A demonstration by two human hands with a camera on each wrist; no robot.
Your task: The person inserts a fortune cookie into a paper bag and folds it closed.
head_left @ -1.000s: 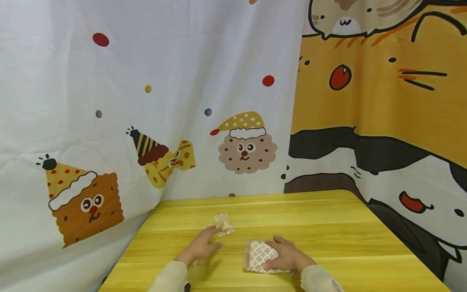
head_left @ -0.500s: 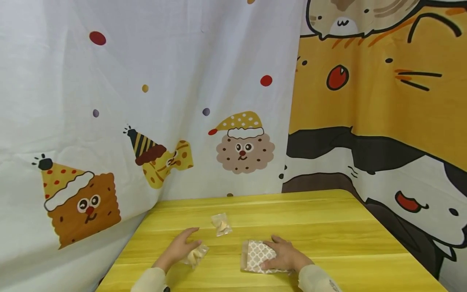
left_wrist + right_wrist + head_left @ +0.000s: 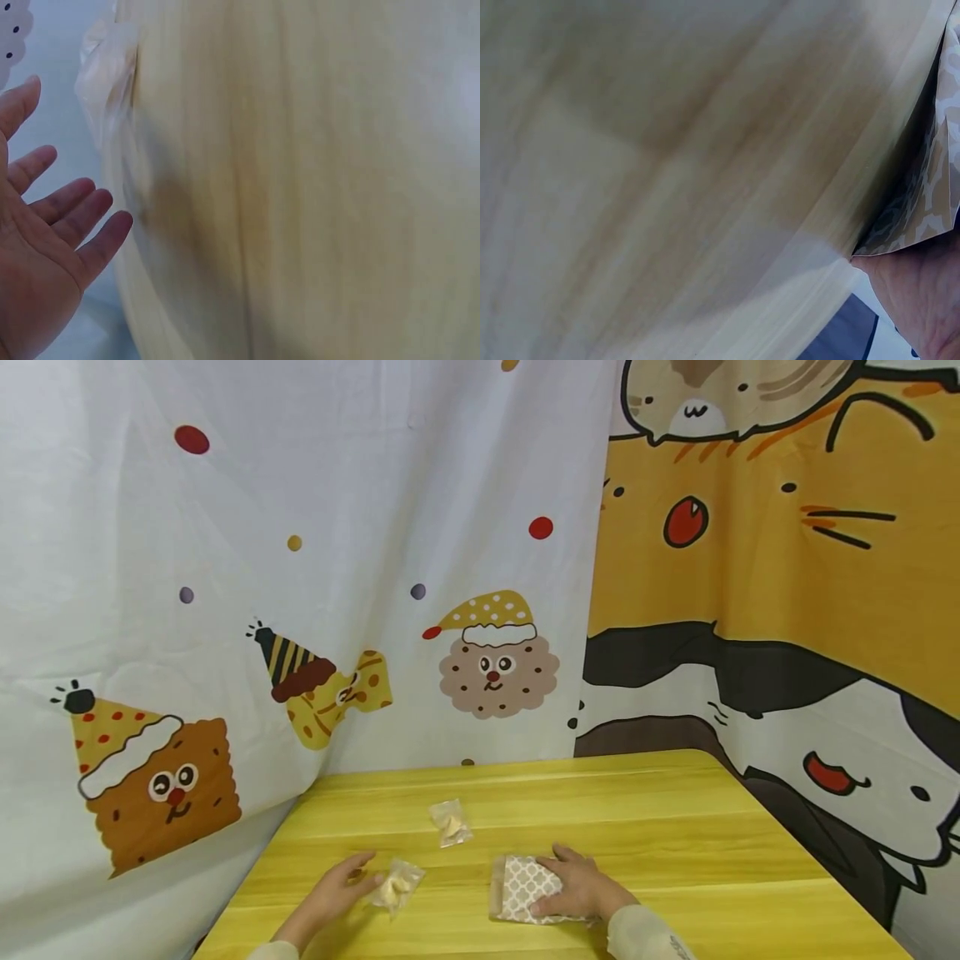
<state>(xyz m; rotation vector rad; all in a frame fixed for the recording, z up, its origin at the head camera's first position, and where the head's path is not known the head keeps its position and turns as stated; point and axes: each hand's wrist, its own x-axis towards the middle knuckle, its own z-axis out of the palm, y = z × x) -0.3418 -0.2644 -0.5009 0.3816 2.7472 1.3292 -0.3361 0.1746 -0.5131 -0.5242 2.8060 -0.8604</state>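
Observation:
In the head view my left hand (image 3: pixel 337 889) is just left of a small clear packet (image 3: pixel 396 887) with pale yellow pieces inside, and it holds nothing. The left wrist view shows that hand's fingers (image 3: pixel 67 206) spread and loosely bent, with a see-through packet (image 3: pixel 112 71) beyond them. A second, similar packet (image 3: pixel 452 823) lies farther back. My right hand (image 3: pixel 581 887) grips a flat paper bag (image 3: pixel 525 887) with a beige-and-white lattice print, thumb on its face and fingers over the far side. A folded corner of the bag (image 3: pixel 922 202) shows in the right wrist view.
Everything lies on a yellow wood-grain table (image 3: pixel 637 810). A white cloth (image 3: pixel 360 485) printed with cartoon biscuits hangs behind it, and a cartoon cat cloth (image 3: pixel 750 568) hangs at the right.
My left hand has drawn back leftward and nearer, away from the far packet, uncovering the near packet. The right hand stays on the paper bag; the view has shifted slightly.

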